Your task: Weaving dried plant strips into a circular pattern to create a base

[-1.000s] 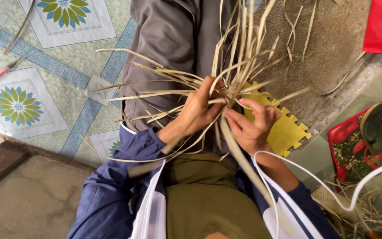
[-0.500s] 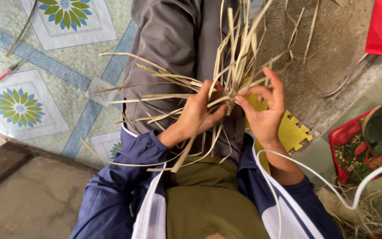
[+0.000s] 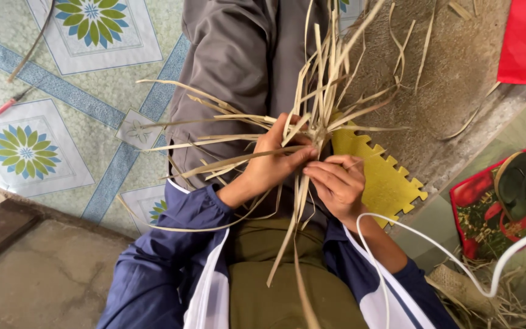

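My right hand [image 3: 339, 183] is dropping back down, and both hands are pinching the pale dry straw strips [image 3: 312, 122] again, left hand [image 3: 275, 161] too.

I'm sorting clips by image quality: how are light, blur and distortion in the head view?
Head view: soft, even daylight without hard shadows or glare; both hands, left hand and right hand, and the straw strips are sharp; the white cable nearest the lens looks soft; slight wide-angle stretch at edges.

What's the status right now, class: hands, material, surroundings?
Left hand and right hand both pinching the bundle of pale straw strips at its crossing. Loose ends splay outward. Yellow foam mat beneath.
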